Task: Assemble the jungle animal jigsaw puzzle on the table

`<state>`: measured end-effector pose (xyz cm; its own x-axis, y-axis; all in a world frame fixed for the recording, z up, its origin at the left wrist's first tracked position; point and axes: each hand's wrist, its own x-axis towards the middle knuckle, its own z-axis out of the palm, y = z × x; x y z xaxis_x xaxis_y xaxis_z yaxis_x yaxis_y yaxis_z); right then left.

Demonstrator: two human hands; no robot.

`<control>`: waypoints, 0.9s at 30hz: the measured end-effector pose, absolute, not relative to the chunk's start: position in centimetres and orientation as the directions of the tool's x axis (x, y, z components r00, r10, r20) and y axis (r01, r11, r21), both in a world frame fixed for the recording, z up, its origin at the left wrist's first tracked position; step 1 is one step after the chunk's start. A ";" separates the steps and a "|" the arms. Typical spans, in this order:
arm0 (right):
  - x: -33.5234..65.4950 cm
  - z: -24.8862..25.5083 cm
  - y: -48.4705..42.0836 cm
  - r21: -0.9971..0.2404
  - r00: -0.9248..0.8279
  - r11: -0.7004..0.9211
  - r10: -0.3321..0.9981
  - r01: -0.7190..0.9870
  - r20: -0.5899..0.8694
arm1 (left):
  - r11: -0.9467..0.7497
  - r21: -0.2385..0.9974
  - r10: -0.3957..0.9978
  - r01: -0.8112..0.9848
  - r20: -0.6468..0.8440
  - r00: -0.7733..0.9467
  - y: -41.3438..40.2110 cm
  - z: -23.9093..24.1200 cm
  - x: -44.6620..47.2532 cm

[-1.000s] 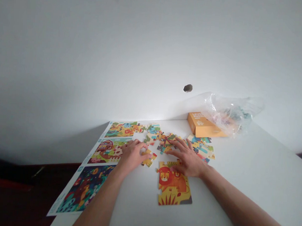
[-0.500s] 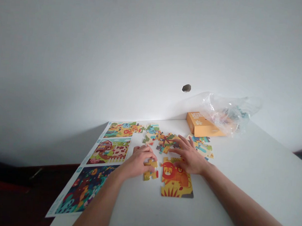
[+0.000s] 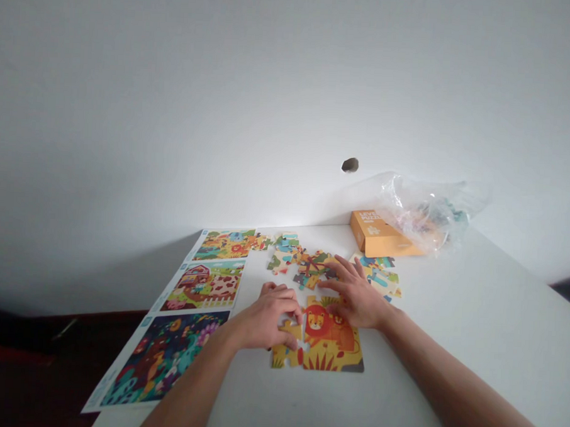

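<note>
A partly joined lion puzzle (image 3: 332, 351) in orange and yellow lies on the white table (image 3: 449, 346). My left hand (image 3: 267, 318) has its fingers curled over a yellow puzzle piece (image 3: 284, 355) that sits against the lion puzzle's left edge. My right hand (image 3: 354, 295) lies flat with fingers spread on the lion puzzle's upper part. Just beyond both hands are several loose colourful pieces (image 3: 306, 265).
A picture sheet (image 3: 186, 310) with three printed scenes lies along the table's left edge. An orange box (image 3: 378, 236) and a crumpled clear plastic bag (image 3: 426, 213) stand at the back right by the white wall. More pieces (image 3: 381, 277) lie near the box.
My left hand slid the yellow piece from the loose pile toward me and right, up against the lion puzzle's left edge. My right hand stayed flat on the lion puzzle.
</note>
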<state>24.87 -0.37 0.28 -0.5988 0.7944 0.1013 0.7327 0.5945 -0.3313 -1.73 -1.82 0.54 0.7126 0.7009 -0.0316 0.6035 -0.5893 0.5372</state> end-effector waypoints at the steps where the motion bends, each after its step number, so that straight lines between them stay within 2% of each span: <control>1: 24.9 0.3 -0.4 -0.332 -0.599 0.595 0.794 0.732 0.103 | -0.584 0.542 0.704 0.604 -0.033 0.710 -1.8 0.6 -1.7; 11: 25.0 0.2 -0.4 -0.334 -0.601 0.592 0.794 0.733 0.088 | -0.611 0.542 0.648 0.577 -0.078 0.758 -1.8 1.5 -2.3; 16: 25.0 0.3 -0.4 -0.331 -0.600 0.591 0.795 0.736 0.086 | -0.588 0.528 0.674 0.612 -0.098 0.732 -1.9 1.7 -2.4; 22: 24.9 0.3 -0.5 -0.333 -0.598 0.587 0.797 0.738 0.081 | -0.576 0.461 0.741 0.676 -0.055 0.669 -1.6 1.3 -3.0; 27: 25.0 0.1 -0.4 -0.339 -0.599 0.587 0.797 0.735 0.082 | -0.590 0.429 0.745 0.684 -0.036 0.666 -1.6 1.3 -3.3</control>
